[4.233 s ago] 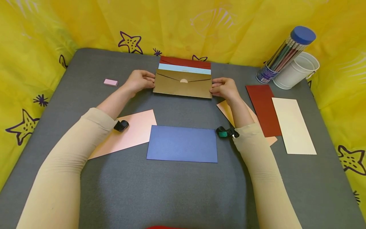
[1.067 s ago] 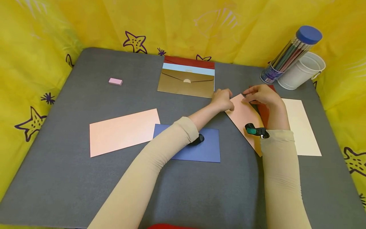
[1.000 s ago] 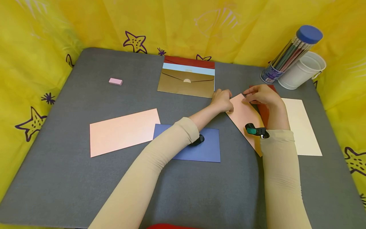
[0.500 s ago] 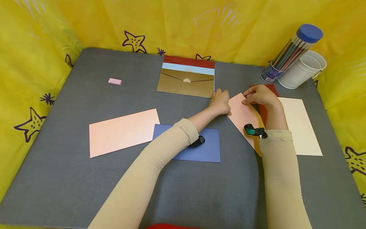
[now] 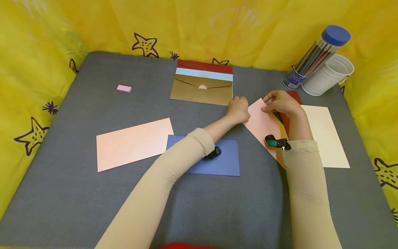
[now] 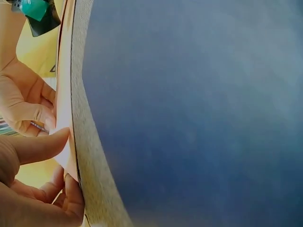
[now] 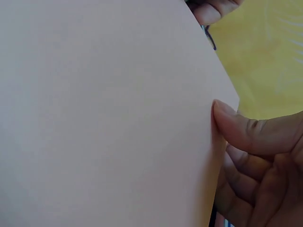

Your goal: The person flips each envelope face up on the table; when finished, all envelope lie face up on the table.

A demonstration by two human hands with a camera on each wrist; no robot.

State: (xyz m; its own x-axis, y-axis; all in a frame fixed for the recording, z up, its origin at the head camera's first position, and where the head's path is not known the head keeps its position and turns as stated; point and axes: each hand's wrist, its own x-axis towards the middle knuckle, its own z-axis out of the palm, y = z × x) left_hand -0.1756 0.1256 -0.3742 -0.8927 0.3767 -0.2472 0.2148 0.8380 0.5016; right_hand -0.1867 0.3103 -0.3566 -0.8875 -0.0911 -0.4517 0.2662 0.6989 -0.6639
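Note:
A pale pink envelope (image 5: pixel 264 121), its plain side showing, slants at the right of the table with its far end lifted. My left hand (image 5: pixel 238 110) pinches that end's left corner, thumb on the near face and fingers curled behind, as the left wrist view shows. My right hand (image 5: pixel 281 103) pinches the far right edge near the corner, thumb (image 7: pixel 244 130) on the plain face. Close to my left hand lies a stack with a gold envelope (image 5: pixel 199 95) in front, a light blue one (image 5: pixel 202 73) and a red one (image 5: pixel 214 67) behind it.
A blue envelope (image 5: pixel 228 159) lies under my left forearm, overlapping a second pink envelope (image 5: pixel 130 145). A dark red one (image 5: pixel 294 97) and a cream one (image 5: pixel 326 138) lie right. Behind stand a pencil tub (image 5: pixel 314 62) and white bucket (image 5: pixel 331 74). A pink eraser (image 5: pixel 124 89) sits left.
Both hands left the gold envelope's stack and took hold of the pink envelope at the right, the left arm crossing over the blue one. Lately its far end has risen slightly.

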